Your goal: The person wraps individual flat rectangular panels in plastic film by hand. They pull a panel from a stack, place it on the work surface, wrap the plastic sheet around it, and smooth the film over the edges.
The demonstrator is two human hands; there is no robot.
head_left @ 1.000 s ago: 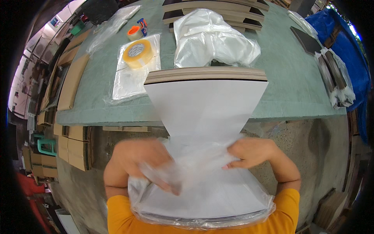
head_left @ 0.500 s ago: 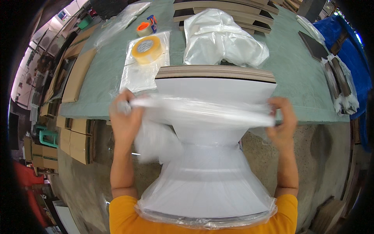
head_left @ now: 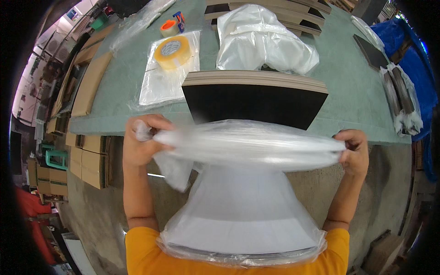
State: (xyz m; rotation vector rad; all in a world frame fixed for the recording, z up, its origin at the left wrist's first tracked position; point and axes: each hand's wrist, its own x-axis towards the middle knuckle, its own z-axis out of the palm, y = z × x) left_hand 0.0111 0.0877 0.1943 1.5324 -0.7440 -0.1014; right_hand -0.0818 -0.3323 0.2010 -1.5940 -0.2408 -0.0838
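Observation:
A clear plastic bag (head_left: 256, 142) is stretched sideways between my two hands, its gathered edge bunched in both. My left hand (head_left: 147, 140) is closed on one end, where a loose flap hangs down. The other end is pinched in the thumb and fingers of my right hand (head_left: 354, 150). Below, the white-faced board (head_left: 243, 201) leans toward my chest inside the clear film; its far end is hidden behind the bunched plastic. Just beyond the bag, a stack of boards (head_left: 256, 103) with a black front face and tan edges rests at the table's near edge.
On the green table (head_left: 348, 98) lie a big yellowish tape roll (head_left: 172, 52) on flat plastic bags (head_left: 160, 87), a smaller tape roll (head_left: 169, 28), crumpled film (head_left: 266, 41) and more boards (head_left: 302, 16). Wrapped pieces (head_left: 401, 98) sit at right. Cardboard (head_left: 94, 162) stands at left.
Both hands have moved apart and slightly toward me, drawing the bag's edge wider. The white face no longer reaches the board stack, and the stack's black front now shows.

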